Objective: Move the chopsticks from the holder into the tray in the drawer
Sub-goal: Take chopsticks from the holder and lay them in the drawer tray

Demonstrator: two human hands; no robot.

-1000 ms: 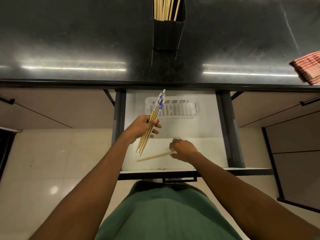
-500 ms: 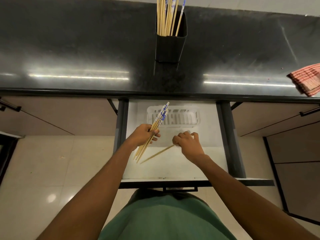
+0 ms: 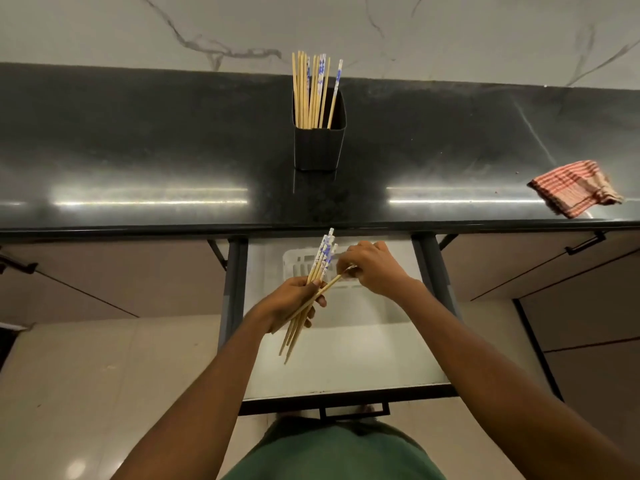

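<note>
My left hand (image 3: 294, 301) grips a bundle of wooden chopsticks (image 3: 320, 261) with blue-and-white tops, held over the open white drawer (image 3: 346, 358). My right hand (image 3: 372, 268) pinches the upper end of a single chopstick (image 3: 330, 282) that slants down into the bundle. Both hands hover above the white slotted tray (image 3: 294, 261) at the drawer's back, which they partly hide. On the black counter stands the black holder (image 3: 319, 147) with several more chopsticks (image 3: 311, 91) upright in it.
A red checked cloth (image 3: 575, 188) lies on the black counter (image 3: 138, 150) at the right. Dark drawer rails (image 3: 233, 289) flank the drawer, with closed cabinet fronts on either side. A marbled wall rises behind the counter.
My right hand lifted the single chopstick off the drawer floor and brought it up to the bundle in my left hand. The view tilted upward, showing the wall.
</note>
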